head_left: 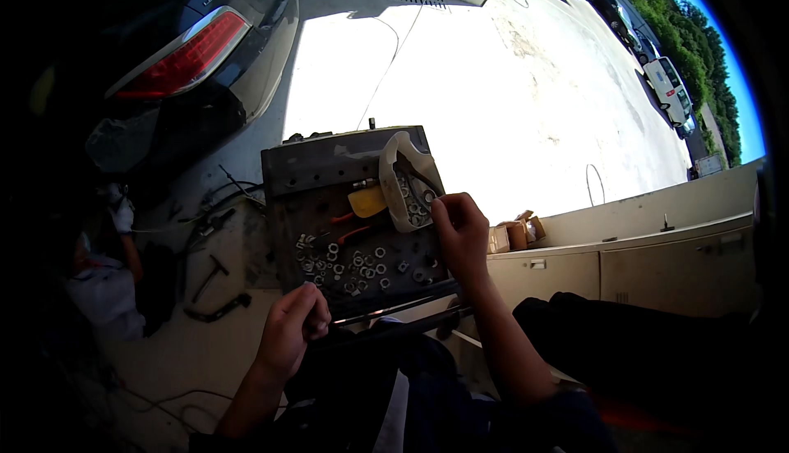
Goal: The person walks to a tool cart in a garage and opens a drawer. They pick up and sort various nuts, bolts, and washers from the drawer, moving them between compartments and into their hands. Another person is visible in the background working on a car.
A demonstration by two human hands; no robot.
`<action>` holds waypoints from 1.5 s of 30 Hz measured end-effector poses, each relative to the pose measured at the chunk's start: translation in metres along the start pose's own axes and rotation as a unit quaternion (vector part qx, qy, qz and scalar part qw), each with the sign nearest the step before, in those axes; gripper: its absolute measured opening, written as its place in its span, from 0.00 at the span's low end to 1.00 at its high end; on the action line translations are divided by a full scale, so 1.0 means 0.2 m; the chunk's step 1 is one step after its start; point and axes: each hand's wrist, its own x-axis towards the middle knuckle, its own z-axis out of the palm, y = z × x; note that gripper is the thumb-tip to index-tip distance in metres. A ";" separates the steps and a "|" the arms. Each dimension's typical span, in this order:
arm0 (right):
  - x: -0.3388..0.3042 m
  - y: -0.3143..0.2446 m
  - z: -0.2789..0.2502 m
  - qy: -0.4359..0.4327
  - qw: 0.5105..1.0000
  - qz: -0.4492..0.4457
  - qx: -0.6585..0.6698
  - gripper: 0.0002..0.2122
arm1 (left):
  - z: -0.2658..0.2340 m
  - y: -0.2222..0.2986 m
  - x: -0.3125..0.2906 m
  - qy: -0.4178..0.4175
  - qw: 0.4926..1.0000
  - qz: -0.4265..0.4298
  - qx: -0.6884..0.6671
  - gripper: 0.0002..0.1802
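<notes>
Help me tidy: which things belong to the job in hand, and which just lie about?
Seemingly in use:
pale container, at the right hand
loose metal rings, near the left hand
dark tray beneath them

Probably lying about:
T-shaped tool, left of the tray
cardboard boxes

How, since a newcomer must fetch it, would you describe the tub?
Right of the car is a dark tray. At its far right, by the right hand, sits the tub. Unlike the yellow piece beside it, it's pale, holding metal bits.
</notes>
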 end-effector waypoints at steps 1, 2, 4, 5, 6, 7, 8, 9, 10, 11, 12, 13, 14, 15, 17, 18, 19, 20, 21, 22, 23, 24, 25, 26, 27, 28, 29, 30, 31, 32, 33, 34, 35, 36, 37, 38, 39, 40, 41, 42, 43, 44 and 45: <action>0.06 0.04 0.01 -0.018 0.996 -0.036 -0.078 0.07 | -0.01 0.00 0.00 0.001 1.000 -0.007 -0.007 0.21; 0.10 0.06 0.01 -0.036 0.984 -0.072 -0.157 0.07 | -0.02 -0.01 0.01 0.002 1.000 -0.013 -0.015 0.20; 0.14 0.08 0.02 -0.057 0.975 -0.046 -0.212 0.08 | -0.03 -0.03 0.01 0.012 0.997 -0.022 -0.075 0.20; 0.14 0.07 0.04 -0.067 0.968 -0.020 -0.242 0.09 | -0.05 -0.03 0.01 0.023 0.994 -0.024 -0.103 0.20; 0.13 0.05 0.03 -0.086 0.981 -0.028 -0.172 0.10 | -0.05 -0.03 0.01 0.019 0.990 -0.036 -0.134 0.21; 0.11 0.02 0.06 -0.085 0.987 -0.025 -0.131 0.09 | -0.06 -0.03 0.00 0.024 0.985 -0.049 -0.162 0.23; 0.09 -0.01 0.06 -0.111 0.984 -0.017 -0.135 0.09 | -0.06 -0.02 -0.01 0.019 0.978 -0.060 -0.197 0.27; 0.06 -0.03 0.08 -0.134 0.983 -0.039 -0.122 0.08 | -0.06 -0.02 -0.01 0.001 0.977 -0.056 -0.205 0.29; 0.02 -0.05 0.11 -0.158 0.982 -0.015 -0.104 0.08 | -0.05 -0.02 -0.01 -0.022 0.972 -0.050 -0.228 0.29; -0.02 -0.07 0.14 -0.182 0.980 -0.002 -0.081 0.08 | -0.05 -0.02 -0.02 -0.035 0.968 -0.047 -0.245 0.28; -0.06 -0.09 0.15 -0.205 0.975 0.039 -0.078 0.08 | -0.04 -0.02 -0.03 -0.047 0.965 -0.038 -0.255 0.28; -0.11 -0.11 0.17 -0.235 0.971 0.049 -0.017 0.09 | -0.04 -0.02 -0.03 -0.060 0.963 -0.030 -0.262 0.27; -0.17 -0.12 0.19 -0.262 0.961 0.086 0.025 0.10 | -0.03 -0.01 -0.03 -0.073 0.960 -0.021 -0.269 0.27; -0.22 -0.13 0.21 -0.286 0.948 0.130 0.060 0.11 | -0.02 -0.01 -0.04 -0.075 0.960 -0.012 -0.270 0.26; -0.31 -0.15 0.26 -0.313 0.923 0.169 0.149 0.14 | -0.02 -0.01 -0.04 -0.074 0.960 0.002 -0.269 0.26; -0.35 -0.16 0.28 -0.323 0.907 0.187 0.192 0.17 | -0.01 -0.01 -0.04 -0.078 0.960 0.013 -0.268 0.25; -0.37 -0.16 0.29 -0.337 0.879 0.240 0.238 0.17 | -0.01 -0.02 -0.04 -0.075 0.961 0.022 -0.263 0.24; -0.39 -0.16 0.29 -0.349 0.845 0.286 0.286 0.18 | -0.01 -0.04 -0.03 -0.076 0.960 0.035 -0.266 0.24; -0.40 -0.15 0.30 -0.355 0.812 0.336 0.320 0.19 | -0.02 -0.06 -0.03 -0.057 0.961 0.025 -0.269 0.21; -0.41 -0.14 0.30 -0.352 0.814 0.314 0.338 0.19 | -0.04 -0.08 -0.02 -0.040 0.959 0.019 -0.279 0.19; -0.41 -0.12 0.31 -0.356 0.826 0.323 0.295 0.19 | -0.07 -0.10 -0.01 -0.023 0.957 0.014 -0.288 0.17; -0.42 -0.10 0.31 -0.366 0.832 0.314 0.274 0.19 | -0.11 -0.11 0.01 -0.025 0.953 0.017 -0.301 0.15; -0.42 -0.07 0.31 -0.377 0.838 0.296 0.259 0.19 | -0.16 -0.13 0.03 -0.026 0.949 0.020 -0.313 0.12; -0.43 -0.04 0.31 -0.385 0.879 0.239 0.146 0.15 | -0.19 -0.15 0.05 -0.014 0.949 0.017 -0.315 0.10; -0.44 -0.01 0.30 -0.400 0.877 0.230 0.132 0.14 | -0.22 -0.17 0.07 0.053 0.962 0.010 -0.269 0.07; -0.46 0.02 0.28 -0.411 0.877 0.224 0.111 0.13 | -0.27 -0.16 0.11 0.072 0.973 -0.008 -0.217 0.07; -0.47 0.05 0.27 -0.422 0.876 0.223 0.077 0.13 | -0.32 -0.16 0.17 0.105 0.981 -0.035 -0.159 0.08; -0.49 0.08 0.25 -0.424 0.872 0.227 0.089 0.12 | -0.35 -0.15 0.24 0.094 0.993 -0.021 -0.076 0.08; -0.51 0.11 0.24 -0.426 0.869 0.236 0.088 0.12 | -0.37 -0.14 0.31 0.102 0.994 -0.021 0.014 0.08; -0.52 0.13 0.22 -0.427 0.867 0.243 0.081 0.12 | -0.40 -0.13 0.38 0.117 0.987 -0.037 0.099 0.08; -0.53 0.15 0.21 -0.426 0.869 0.239 0.082 0.12 | -0.41 -0.13 0.45 0.116 0.962 0.022 0.246 0.07; -0.55 0.16 0.20 -0.424 0.872 0.233 0.078 0.12 | -0.41 -0.13 0.52 0.121 0.914 0.066 0.382 0.07; -0.55 0.18 0.19 -0.422 0.875 0.227 0.074 0.12 | -0.40 -0.14 0.57 0.123 0.844 0.109 0.510 0.07; -0.56 0.18 0.18 -0.416 0.874 0.237 0.085 0.11 | -0.40 -0.16 0.61 0.090 0.778 0.140 0.606 0.10; -0.57 0.19 0.17 -0.409 0.873 0.247 0.095 0.11 | -0.38 -0.18 0.63 0.065 0.744 0.163 0.645 0.10; -0.57 0.20 0.16 -0.403 0.872 0.257 0.106 0.11 | -0.37 -0.21 0.66 0.042 0.706 0.193 0.680 0.11; -0.57 0.20 0.15 -0.398 0.871 0.265 0.115 0.11 | -0.36 -0.22 0.68 0.014 0.670 0.216 0.710 0.11; -0.58 0.21 0.14 -0.392 0.869 0.274 0.125 0.11 | -0.35 -0.23 0.71 0.013 0.664 0.205 0.719 0.12; -0.58 0.21 0.13 -0.386 0.868 0.282 0.135 0.11 | -0.35 -0.23 0.74 0.048 0.641 0.231 0.731 0.12; -0.59 0.21 0.12 -0.382 0.869 0.283 0.137 0.11 | -0.36 -0.22 0.77 0.074 0.622 0.244 0.740 0.13; -0.59 0.22 0.11 -0.378 0.870 0.284 0.139 0.11 | -0.36 -0.21 0.79 0.099 0.605 0.241 0.753 0.13; -0.59 0.22 0.10 -0.375 0.874 0.274 0.142 0.11 | -0.36 -0.21 0.79 0.135 0.599 0.271 0.741 0.14; -0.59 0.23 0.10 -0.374 0.870 0.288 0.141 0.10 | -0.36 -0.21 0.80 0.092 0.627 0.253 0.731 0.15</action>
